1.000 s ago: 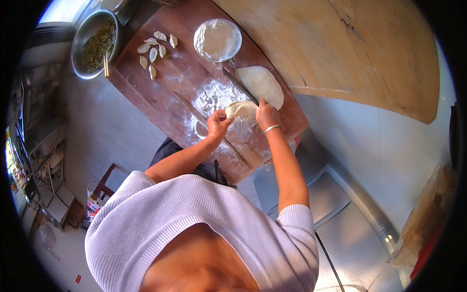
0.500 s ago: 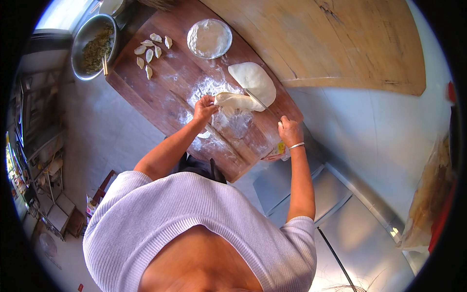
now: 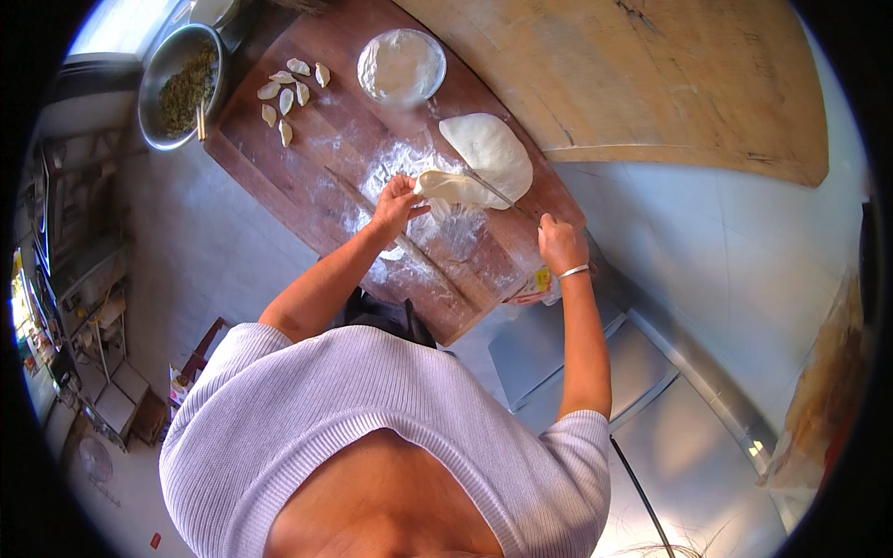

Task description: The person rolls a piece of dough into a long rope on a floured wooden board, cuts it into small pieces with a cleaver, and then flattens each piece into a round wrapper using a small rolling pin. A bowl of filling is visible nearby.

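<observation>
Shaping stands at an early stage, judging by the quantities in view: eight small, pale, crescent-shaped dumplings (image 3: 286,99) lie finished toward the far-left corner of the brown wooden tabletop (image 3: 344,121), while most of the dough remains unportioned. The large, smooth, rounded slab of white dough (image 3: 502,153) rests beside the right long edge; a long, pale strip of dough (image 3: 453,189) lies along its near side, above the scattered white flour (image 3: 400,167). The left hand (image 3: 397,205) pinches the strip's left end between thumb and fingers. The right hand (image 3: 563,245), beyond the right edge, has its fingers closed around the handle of a slender, dark-grey metal knife (image 3: 491,189), whose blade lies along the boundary between strip and slab; whether the cut is complete cannot be determined. A thin wooden rolling pin (image 3: 433,270) lies unused, pointing toward the near edge. Left to use: green filling (image 3: 189,96) in a round steel bowl (image 3: 149,107) beside the left corner, and flour in a round, clear bowl (image 3: 442,67) near the far right edge.
</observation>
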`<state>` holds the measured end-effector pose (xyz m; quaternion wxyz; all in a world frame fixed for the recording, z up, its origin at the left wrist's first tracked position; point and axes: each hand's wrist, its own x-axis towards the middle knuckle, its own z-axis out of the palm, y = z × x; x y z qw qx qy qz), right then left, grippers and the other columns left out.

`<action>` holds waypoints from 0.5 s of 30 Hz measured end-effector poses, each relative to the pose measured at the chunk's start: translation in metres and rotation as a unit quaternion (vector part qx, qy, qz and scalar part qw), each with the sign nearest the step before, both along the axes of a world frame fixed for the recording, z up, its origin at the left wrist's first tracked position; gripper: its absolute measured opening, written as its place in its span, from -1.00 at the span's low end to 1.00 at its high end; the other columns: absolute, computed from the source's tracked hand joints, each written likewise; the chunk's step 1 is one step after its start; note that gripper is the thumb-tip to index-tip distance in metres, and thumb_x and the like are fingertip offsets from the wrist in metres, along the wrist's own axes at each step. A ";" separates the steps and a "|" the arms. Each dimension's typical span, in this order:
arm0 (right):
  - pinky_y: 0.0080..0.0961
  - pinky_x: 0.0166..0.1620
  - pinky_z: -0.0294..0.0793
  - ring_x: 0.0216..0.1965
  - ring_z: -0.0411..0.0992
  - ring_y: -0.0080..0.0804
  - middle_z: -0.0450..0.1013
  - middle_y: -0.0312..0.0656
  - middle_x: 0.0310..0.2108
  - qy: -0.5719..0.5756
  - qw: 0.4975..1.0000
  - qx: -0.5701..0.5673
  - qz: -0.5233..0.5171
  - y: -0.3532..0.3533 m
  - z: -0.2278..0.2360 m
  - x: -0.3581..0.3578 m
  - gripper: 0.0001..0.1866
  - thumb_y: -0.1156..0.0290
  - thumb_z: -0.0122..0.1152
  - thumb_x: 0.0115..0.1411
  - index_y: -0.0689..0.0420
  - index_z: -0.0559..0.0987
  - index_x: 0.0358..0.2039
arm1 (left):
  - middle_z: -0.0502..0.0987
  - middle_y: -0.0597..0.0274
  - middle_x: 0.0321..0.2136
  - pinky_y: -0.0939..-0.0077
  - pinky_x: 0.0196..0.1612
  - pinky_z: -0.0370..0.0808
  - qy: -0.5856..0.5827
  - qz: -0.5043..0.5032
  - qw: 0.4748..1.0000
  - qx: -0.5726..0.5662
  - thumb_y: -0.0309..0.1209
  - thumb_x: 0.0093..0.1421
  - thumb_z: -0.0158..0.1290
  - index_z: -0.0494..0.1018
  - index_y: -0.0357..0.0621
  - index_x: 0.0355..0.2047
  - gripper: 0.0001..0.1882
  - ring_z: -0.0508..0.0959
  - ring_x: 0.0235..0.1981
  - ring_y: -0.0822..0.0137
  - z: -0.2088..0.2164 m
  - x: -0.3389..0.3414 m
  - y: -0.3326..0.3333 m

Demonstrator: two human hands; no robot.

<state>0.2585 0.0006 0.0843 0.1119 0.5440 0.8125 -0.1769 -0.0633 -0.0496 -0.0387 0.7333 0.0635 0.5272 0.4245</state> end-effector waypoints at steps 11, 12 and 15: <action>-0.07 -0.35 0.50 -0.39 0.51 0.07 0.50 0.05 -0.50 -0.033 0.999 -0.032 -0.006 0.009 -0.079 0.011 -0.84 0.46 0.23 0.07 0.15 0.41 -0.38 | 0.54 0.20 -0.24 0.48 -0.19 0.58 0.244 -0.124 0.958 0.082 -0.48 -0.02 0.31 0.40 -0.17 0.02 -0.44 0.57 -0.24 0.35 0.013 0.013 0.011; -0.07 -0.35 0.50 -0.39 0.51 0.08 0.49 0.06 -0.50 -0.007 1.000 -0.024 -0.006 0.011 -0.089 0.013 -0.84 0.47 0.23 0.07 0.15 0.41 -0.39 | 0.56 0.19 -0.27 0.50 -0.21 0.57 0.303 -0.149 0.936 0.099 -0.48 -0.07 0.35 0.46 -0.17 -0.02 -0.45 0.57 -0.26 0.35 0.004 0.015 0.009; -0.06 -0.35 0.48 -0.39 0.49 0.11 0.48 0.07 -0.50 0.030 0.999 -0.017 -0.026 0.003 -0.092 0.009 -0.83 0.51 0.23 0.05 0.15 0.41 -0.39 | 0.59 0.17 -0.36 0.55 -0.34 0.55 0.354 -0.166 0.915 0.099 -0.53 -0.06 0.33 0.55 -0.20 -0.19 -0.64 0.58 -0.36 0.42 0.000 0.016 0.006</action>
